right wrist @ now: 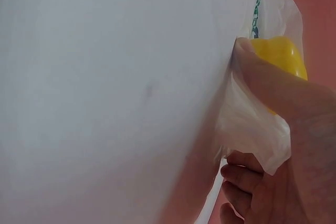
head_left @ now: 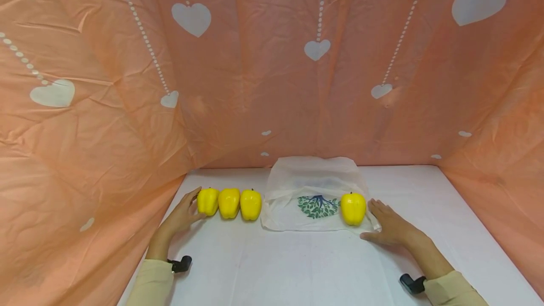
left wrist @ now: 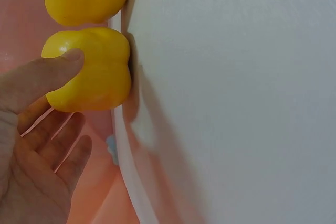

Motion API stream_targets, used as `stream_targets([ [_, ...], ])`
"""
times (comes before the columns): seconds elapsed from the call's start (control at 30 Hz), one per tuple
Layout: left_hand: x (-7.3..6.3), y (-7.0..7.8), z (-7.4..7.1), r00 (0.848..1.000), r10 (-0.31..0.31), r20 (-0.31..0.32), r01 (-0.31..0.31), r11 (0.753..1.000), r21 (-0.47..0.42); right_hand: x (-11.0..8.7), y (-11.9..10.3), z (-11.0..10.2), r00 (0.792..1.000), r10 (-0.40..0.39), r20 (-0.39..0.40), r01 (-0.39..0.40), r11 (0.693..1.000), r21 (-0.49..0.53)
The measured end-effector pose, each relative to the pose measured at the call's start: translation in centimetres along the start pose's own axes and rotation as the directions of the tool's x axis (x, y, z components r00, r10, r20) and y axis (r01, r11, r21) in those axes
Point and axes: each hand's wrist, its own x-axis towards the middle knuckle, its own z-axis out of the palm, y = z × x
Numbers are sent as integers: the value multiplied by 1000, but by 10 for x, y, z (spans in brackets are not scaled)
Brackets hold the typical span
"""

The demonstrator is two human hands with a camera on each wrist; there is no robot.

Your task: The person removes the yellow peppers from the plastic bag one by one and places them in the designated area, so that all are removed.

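Note:
Three yellow bell peppers stand in a row on the left: a leftmost one (head_left: 208, 201), a middle one (head_left: 229, 203) and a right one (head_left: 251, 205). At the leftmost pepper's outer side is my left hand (head_left: 183, 212), fingers spread loosely. In the left wrist view its thumb lies across the pepper (left wrist: 100, 85); contact is hard to tell. A fourth yellow bell pepper (head_left: 353, 208) rests on a white plastic bag (head_left: 282, 216) with a tree print. My right hand (head_left: 393, 225) lies beside the bag's right edge, fingers extended, with the thumb near its front corner.
All this is on a white-covered table (head_left: 276, 268). An orange curtain (head_left: 263, 84) with white hearts encloses the back and both sides. A black wrist device (head_left: 182, 264) is on the left wrist, and another black device (head_left: 412, 284) is on the right.

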Motion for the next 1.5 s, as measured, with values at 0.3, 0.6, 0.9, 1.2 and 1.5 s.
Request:
stream_targets([
  [0.3,-3,5,-4,1000,0,-24,0,1000,11,-2,-1,-1,1000,-19,-6,19,1000,3],
  [0.6,-1,13,-8,999,11,-43,-12,1000,-11,-1,0,0,1000,-24,-10,24,1000,4],
  [0.9,1,35,-7,998,57,-39,-59,997,-40,-1,-1,0,1000,-27,-8,27,1000,13],
  [1.2,6,48,3,987,145,-66,-147,989,-26,-1,0,0,1000,-22,-10,22,1000,3],
  [1.5,10,69,13,985,165,-42,-166,986,2,-1,1,1,999,-44,-30,44,999,-4],
])
